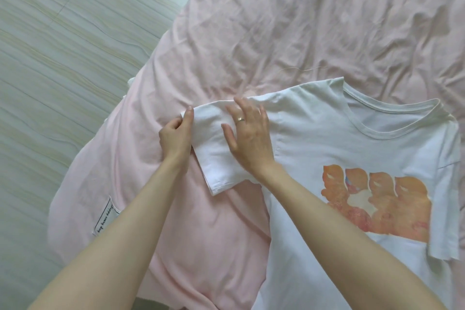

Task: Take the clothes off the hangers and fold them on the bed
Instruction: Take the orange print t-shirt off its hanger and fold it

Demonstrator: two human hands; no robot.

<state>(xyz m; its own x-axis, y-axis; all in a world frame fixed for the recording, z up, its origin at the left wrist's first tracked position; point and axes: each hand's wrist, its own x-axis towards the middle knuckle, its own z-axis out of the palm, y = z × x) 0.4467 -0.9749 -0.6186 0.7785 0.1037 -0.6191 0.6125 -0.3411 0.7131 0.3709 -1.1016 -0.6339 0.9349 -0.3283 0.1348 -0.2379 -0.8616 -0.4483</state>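
Observation:
A white T-shirt (327,138) with an orange print lies flat, front up, on the pink bed sheet (302,20). Its left sleeve (216,163) sticks out to the left. My left hand (176,136) pinches the sleeve's outer corner between thumb and fingers. My right hand (249,133), with a ring on it, lies flat with spread fingers on the sleeve near the shoulder. Under the sleeve and at the lower left lies a pale pink garment (176,221) with a white label (105,219). No hanger is in view.
The bed's edge runs diagonally from the top middle to the lower left. Beyond it is a light wood-grain floor (63,33). The rumpled pink sheet fills the upper right.

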